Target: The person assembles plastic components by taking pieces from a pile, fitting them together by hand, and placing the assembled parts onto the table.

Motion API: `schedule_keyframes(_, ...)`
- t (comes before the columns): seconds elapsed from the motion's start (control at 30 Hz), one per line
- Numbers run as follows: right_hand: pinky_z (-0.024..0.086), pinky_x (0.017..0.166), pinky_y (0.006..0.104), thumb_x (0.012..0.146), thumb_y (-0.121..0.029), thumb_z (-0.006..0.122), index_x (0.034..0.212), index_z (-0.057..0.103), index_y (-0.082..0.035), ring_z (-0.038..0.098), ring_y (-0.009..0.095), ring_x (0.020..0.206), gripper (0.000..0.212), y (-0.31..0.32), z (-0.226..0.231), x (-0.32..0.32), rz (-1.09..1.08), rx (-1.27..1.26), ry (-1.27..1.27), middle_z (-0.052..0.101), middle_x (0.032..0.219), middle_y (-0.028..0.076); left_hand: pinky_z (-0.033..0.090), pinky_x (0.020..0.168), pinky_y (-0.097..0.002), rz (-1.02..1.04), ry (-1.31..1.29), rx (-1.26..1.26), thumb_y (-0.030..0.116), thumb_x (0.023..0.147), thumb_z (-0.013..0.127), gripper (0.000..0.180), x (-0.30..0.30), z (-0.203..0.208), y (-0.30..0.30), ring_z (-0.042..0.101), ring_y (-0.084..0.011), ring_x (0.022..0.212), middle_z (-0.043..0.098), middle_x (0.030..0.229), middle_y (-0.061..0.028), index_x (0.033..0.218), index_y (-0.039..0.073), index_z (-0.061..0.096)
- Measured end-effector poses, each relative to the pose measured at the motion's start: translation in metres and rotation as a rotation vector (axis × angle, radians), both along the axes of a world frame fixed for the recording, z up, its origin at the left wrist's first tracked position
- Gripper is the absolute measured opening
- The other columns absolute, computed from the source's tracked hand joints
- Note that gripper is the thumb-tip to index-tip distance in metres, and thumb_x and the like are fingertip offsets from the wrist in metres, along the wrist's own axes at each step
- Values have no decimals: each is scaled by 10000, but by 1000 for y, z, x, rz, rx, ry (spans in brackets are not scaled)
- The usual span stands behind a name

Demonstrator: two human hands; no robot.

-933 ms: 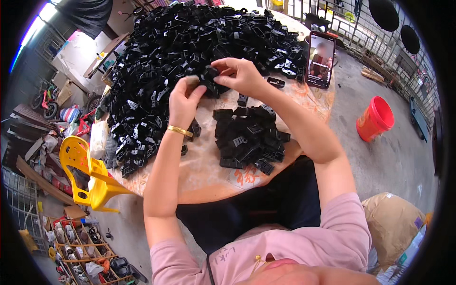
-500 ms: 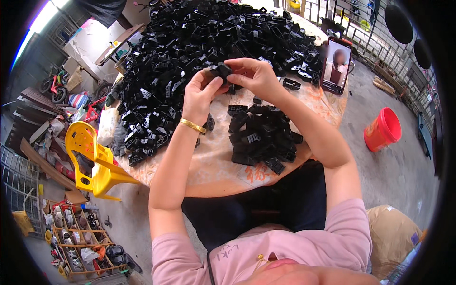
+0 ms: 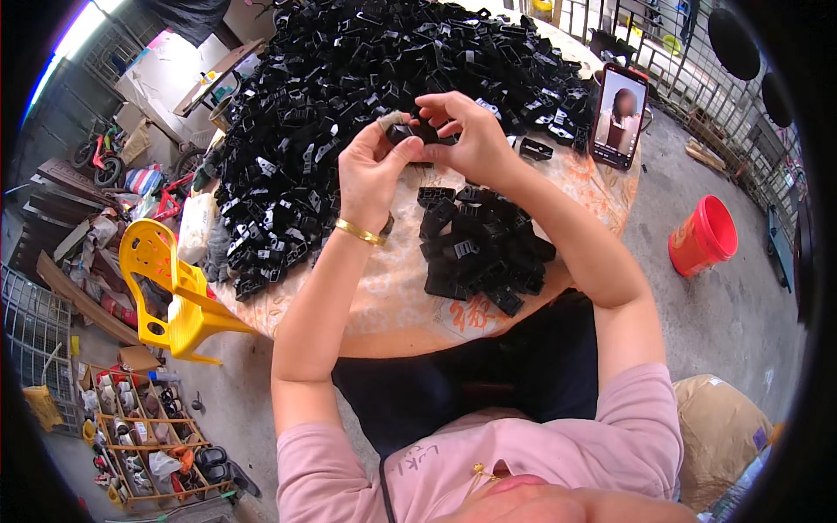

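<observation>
Black plastic part (image 3: pixel 401 133) was pinched in the left hand (image 3: pixel 370 171) near the large black pile (image 3: pixel 296 131), the right hand (image 3: pixel 475 142) was curved close beside it, whether gripping it could not be told, and a smaller heap (image 3: pixel 482 244) was spread on the patterned tablecloth (image 3: pixel 384 301).
</observation>
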State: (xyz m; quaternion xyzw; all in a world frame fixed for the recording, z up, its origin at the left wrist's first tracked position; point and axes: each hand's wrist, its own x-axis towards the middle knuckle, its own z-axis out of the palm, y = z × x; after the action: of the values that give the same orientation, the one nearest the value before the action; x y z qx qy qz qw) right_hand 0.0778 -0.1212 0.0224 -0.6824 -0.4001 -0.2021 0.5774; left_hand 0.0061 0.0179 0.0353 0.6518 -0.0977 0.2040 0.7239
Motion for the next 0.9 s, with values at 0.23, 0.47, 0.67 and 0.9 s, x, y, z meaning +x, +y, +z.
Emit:
schedule_keyframes(0.23, 500, 648, 254, 753, -247, 723, 928, 671, -23, 604, 98, 698, 288, -25, 9, 25, 481, -161, 278, 668, 792, 50, 470, 751, -211, -179, 111, 99, 7, 807, 629, 295, -5, 15, 12, 590, -92, 837, 636, 957, -62, 1097, 5, 574)
schedule_keyframes(0.47, 489, 696, 328, 595, -291, 761, 891, 664, -65, 626, 235, 771, 384, -86, 19, 52, -349, -1025, 89, 652, 795, 101, 467, 680, -273, -465, 154, 1040, 147, 627, 789, 583, -36, 24, -17, 555, -135, 755, 578, 1001, -69, 1158, 110, 552)
schedule_keyframes(0.67, 503, 710, 339, 590, -162, 682, 900, 679, -100, 634, 257, 794, 315, -66, 7, 43, -212, -1145, -9, 661, 814, 88, 437, 766, -288, -257, 3, 1310, 90, 564, 763, 498, -37, 48, 40, 511, -211, 900, 523, 971, -62, 1031, 65, 594)
schedule_keyframes(0.9, 493, 748, 386, 687, -145, 575, 861, 669, -76, 614, 312, 813, 209, -57, 6, 49, -390, -624, -46, 643, 812, 148, 406, 874, -326, -106, 235, 1677, 133, 578, 732, 346, -23, 17, 38, 454, -264, 932, 510, 944, -79, 907, 77, 642)
